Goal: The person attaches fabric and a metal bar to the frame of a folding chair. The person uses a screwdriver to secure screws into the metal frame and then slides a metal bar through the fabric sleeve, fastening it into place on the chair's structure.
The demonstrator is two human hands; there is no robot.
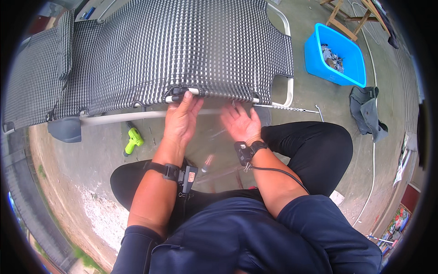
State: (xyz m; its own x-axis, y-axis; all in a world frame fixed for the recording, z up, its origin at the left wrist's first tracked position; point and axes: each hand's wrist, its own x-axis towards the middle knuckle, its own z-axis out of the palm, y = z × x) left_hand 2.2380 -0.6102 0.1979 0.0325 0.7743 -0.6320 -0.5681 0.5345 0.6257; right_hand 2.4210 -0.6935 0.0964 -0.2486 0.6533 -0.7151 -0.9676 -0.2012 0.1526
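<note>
A lounger with black-and-white woven fabric point(137, 55) on a white metal frame lies across the upper view. My left hand point(185, 116) has its thumb and fingers on a black plastic fitting point(179, 91) with short white tube ends at the fabric's near edge, holding it. My right hand point(240, 121) is palm up just right of it, fingers apart and reaching toward the underside of the edge; some fingertips are blurred. A thin metal rod point(292, 108) extends right from beneath the lounger.
A green power drill point(133, 141) lies on the concrete below the lounger, left of my hands. At right are a blue bin point(351, 59) holding small parts, a grey cloth piece point(365, 109) and a wooden frame point(360, 20). My black-trousered knees flank my arms.
</note>
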